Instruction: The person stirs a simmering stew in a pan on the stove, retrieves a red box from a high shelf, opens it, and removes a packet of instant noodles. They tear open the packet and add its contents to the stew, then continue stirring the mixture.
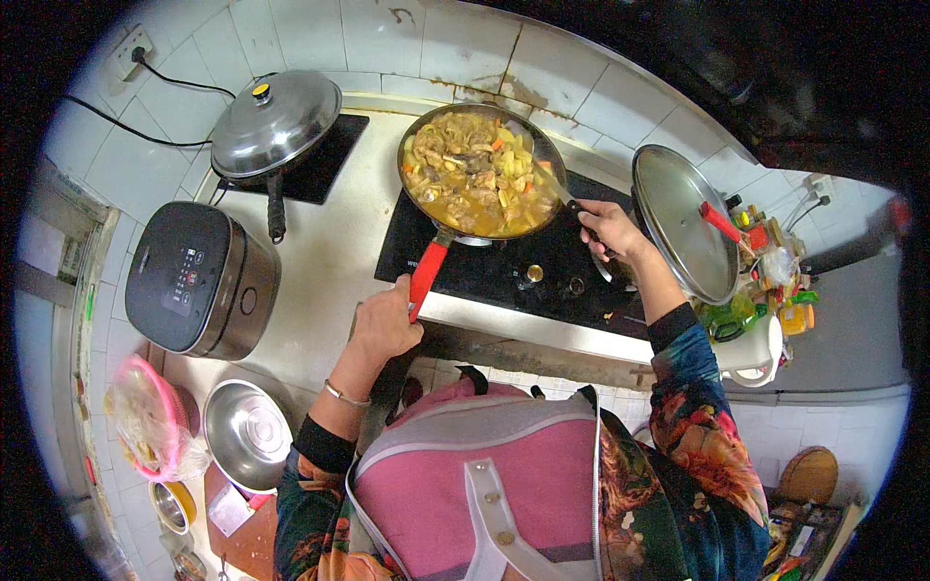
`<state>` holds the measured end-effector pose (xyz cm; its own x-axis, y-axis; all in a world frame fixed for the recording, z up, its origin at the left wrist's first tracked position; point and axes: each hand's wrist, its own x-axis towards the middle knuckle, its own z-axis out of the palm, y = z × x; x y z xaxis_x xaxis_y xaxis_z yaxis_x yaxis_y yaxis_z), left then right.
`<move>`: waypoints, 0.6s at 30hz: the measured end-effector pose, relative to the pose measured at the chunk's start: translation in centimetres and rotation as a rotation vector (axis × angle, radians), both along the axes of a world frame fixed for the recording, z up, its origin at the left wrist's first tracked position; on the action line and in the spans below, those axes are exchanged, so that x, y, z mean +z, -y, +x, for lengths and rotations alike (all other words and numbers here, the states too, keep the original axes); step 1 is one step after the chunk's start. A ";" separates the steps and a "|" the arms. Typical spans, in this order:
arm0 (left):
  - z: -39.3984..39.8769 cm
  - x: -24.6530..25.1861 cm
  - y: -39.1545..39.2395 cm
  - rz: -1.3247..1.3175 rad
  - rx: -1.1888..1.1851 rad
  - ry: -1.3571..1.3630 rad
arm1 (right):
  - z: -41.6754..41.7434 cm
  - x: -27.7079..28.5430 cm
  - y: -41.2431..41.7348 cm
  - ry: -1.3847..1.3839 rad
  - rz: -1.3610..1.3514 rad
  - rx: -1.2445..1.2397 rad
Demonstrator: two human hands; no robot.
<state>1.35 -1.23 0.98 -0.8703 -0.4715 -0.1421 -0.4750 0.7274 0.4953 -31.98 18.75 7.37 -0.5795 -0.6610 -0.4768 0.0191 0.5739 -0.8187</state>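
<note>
A frying pan (pixel 404 190) sits over the black cooktop (pixel 501 272), filled with a stew (pixel 472 174) of meat chunks, yellow potato-like pieces and orange carrot bits in broth. Its red handle (pixel 427 279) points towards me, and my left hand (pixel 389 316) is closed around the end of it. In my right hand (pixel 610 231) is a spatula (pixel 556 185), gripped by its dark handle. The spatula's metal shaft reaches over the pan's right rim, and its blade is partly hidden among the food.
Right of the cooktop a large glass lid (pixel 686 225) leans upright beside crowded bottles and jars. A lidded wok (pixel 276 131) stands on another hob at back left, with a rice cooker (pixel 203 279) in front. Nearer are a steel bowl (pixel 247 432), pink basket (pixel 163 414) and cleaver (pixel 231 508).
</note>
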 end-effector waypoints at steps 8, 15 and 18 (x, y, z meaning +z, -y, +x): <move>-0.5 -0.2 0.3 0.061 0.023 0.105 | 2.6 1.1 -2.3 -0.593 -0.042 0.260; -0.4 0.3 0.3 0.071 0.036 0.131 | 8.8 4.4 -2.5 -1.199 0.320 0.448; -0.2 0.7 0.3 0.068 0.038 0.128 | 9.8 5.9 -2.8 -1.364 0.353 0.502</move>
<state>1.16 -1.51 1.66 -0.8246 -0.4892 -0.2840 -0.5642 0.6744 0.4764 -22.16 21.57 13.23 -0.4520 -0.8902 0.0562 -0.8800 0.4554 0.1348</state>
